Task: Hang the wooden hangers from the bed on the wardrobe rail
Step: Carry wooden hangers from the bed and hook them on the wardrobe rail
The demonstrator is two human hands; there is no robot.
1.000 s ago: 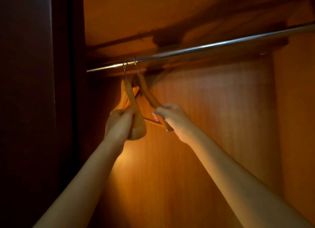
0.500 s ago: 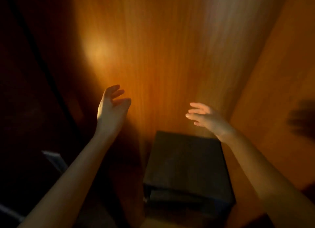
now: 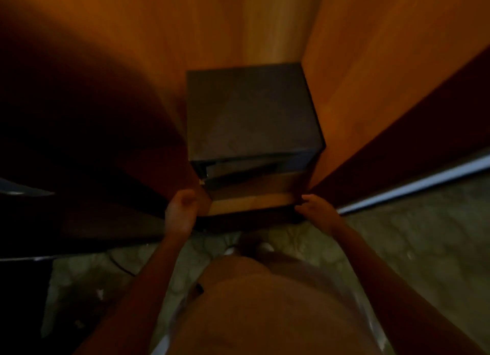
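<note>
No hanger and no rail are in view now; the camera looks down into the bottom of the wooden wardrobe (image 3: pixel 358 62). My left hand (image 3: pixel 181 211) hangs in front of the wardrobe's lower left edge, empty, with its fingers loosely curled. My right hand (image 3: pixel 316 208) is at the lower right edge, empty too, fingers slightly apart. Neither hand touches anything that I can make out. The picture is dark and blurred.
A dark box-like safe (image 3: pixel 252 113) stands on the wardrobe floor against the right wall, its front slightly ajar. A dark door panel (image 3: pixel 66 142) is on the left. A light sliding-door track (image 3: pixel 413 184) runs at right. Patterned floor (image 3: pixel 411 235) lies below.
A second ago both hands held two wooden hangers hooked on the rail. They let go and dropped down, and the view swung from the rail to the wardrobe bottom and floor.
</note>
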